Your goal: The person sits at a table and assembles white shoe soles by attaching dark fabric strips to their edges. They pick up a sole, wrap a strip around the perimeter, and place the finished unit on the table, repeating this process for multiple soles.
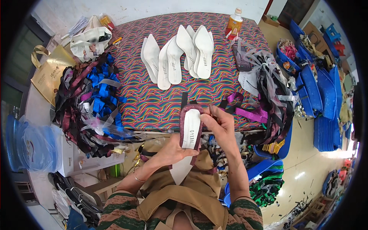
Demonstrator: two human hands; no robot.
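A white pointed shoe insole [190, 128] is held over my lap at the table's near edge, heel end up and toe toward me. Along the edge of its heel part runs a maroon glitter strip [183, 119]. My left hand [171, 150] grips the insole at its middle, fingers under it and thumb on top. With thumb and fingers closed, my right hand [219, 122] pinches the strip at the upper right of the heel. A short black strip [184, 99] lies on the table just beyond the heel. Several more white insoles [175, 63] lie overlapping in the table's middle.
The patterned tablecloth [138, 103] carries a pile of maroon, black and blue strips [96, 96] at left. Another bundle of strips [270, 92], a phone [242, 59] and a bottle [234, 26] are at right. Blue bins [322, 92] stand on the floor beyond.
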